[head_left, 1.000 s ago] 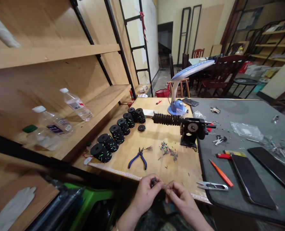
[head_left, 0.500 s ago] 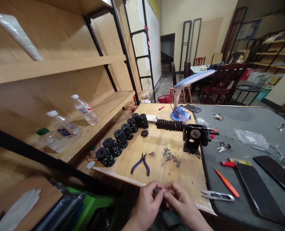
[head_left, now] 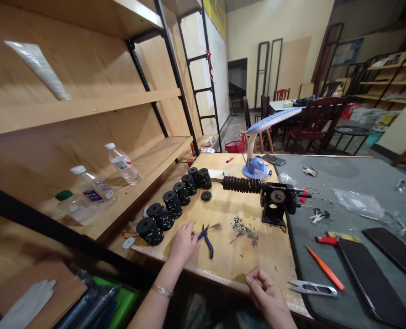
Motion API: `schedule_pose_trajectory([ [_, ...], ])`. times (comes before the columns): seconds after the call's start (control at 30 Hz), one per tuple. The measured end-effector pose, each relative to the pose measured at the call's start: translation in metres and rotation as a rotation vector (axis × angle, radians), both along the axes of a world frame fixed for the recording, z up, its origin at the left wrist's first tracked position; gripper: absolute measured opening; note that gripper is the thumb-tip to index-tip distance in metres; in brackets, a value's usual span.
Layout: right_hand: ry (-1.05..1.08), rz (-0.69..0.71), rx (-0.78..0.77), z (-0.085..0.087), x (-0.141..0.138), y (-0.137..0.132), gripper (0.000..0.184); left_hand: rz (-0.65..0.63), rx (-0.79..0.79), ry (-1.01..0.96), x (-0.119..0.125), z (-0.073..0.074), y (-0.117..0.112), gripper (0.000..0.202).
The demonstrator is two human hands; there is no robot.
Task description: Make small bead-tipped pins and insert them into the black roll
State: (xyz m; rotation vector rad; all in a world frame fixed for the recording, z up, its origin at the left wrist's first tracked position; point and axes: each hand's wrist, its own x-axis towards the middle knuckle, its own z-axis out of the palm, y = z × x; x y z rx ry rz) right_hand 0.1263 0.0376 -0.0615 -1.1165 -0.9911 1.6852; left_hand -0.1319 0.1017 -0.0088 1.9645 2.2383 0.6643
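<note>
My left hand [head_left: 183, 243] is over the front left of the wooden tabletop, fingers apart, at the left handle of the blue-handled pliers [head_left: 208, 242]. It covers part of that handle. My right hand [head_left: 261, 287] is curled at the table's front edge, thumb and fingertips together; whatever is in the pinch is hidden. Small coloured beads [head_left: 239, 224] and little metal pieces [head_left: 253, 238] lie in a loose pile beyond the hands. Left of the pliers, black foam spools [head_left: 150, 230] with bright flecks stand in a row.
A black winding device [head_left: 274, 201] carries a rod of black foam discs [head_left: 241, 184]. Behind it stands a blue desk lamp [head_left: 255, 167]. On the grey mat [head_left: 312, 256] lie thread snips [head_left: 314, 288], an orange pen-like tool [head_left: 326, 268] and phones [head_left: 367, 274]. Shelves with bottles [head_left: 123, 164] rise at left.
My hands were together at the table's front edge and have parted. The left went forward and left to the pliers; the right shifted slightly right. The view tilted up a little.
</note>
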Motion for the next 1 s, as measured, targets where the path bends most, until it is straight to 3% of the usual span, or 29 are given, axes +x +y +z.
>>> schedule_pose_trajectory([
  [0.2,0.099,-0.079,-0.079,0.008,-0.002,-0.006,0.054,-0.047,0.014,0.065,0.034,0.018,0.009,0.018],
  [0.3,0.102,-0.077,-0.102,0.011,-0.001,-0.008,0.054,-0.131,0.015,0.041,0.052,0.015,0.022,0.023],
  [0.37,0.105,-0.078,-0.113,0.011,0.000,-0.009,0.054,-0.172,-0.001,0.004,0.061,0.010,0.033,0.017],
  [0.57,0.122,-0.131,-0.125,0.011,0.007,-0.012,0.053,-0.169,-0.014,-0.212,0.060,0.007,0.044,0.013],
  [0.67,0.104,-0.150,-0.105,0.017,0.008,-0.013,0.052,-0.197,-0.040,-0.386,0.060,0.010,0.026,0.008],
  [0.8,0.050,-0.151,-0.015,0.029,0.001,-0.010,0.051,-0.227,-0.137,-0.649,0.078,0.006,-0.017,0.016],
  [0.9,0.013,-0.118,0.040,0.034,-0.008,-0.005,0.052,-0.142,-0.208,-1.192,0.097,0.000,-0.049,0.029],
  [1.0,-0.006,-0.088,0.057,0.033,-0.017,-0.001,0.052,-0.060,-0.191,-1.376,0.112,-0.007,-0.069,0.036],
])
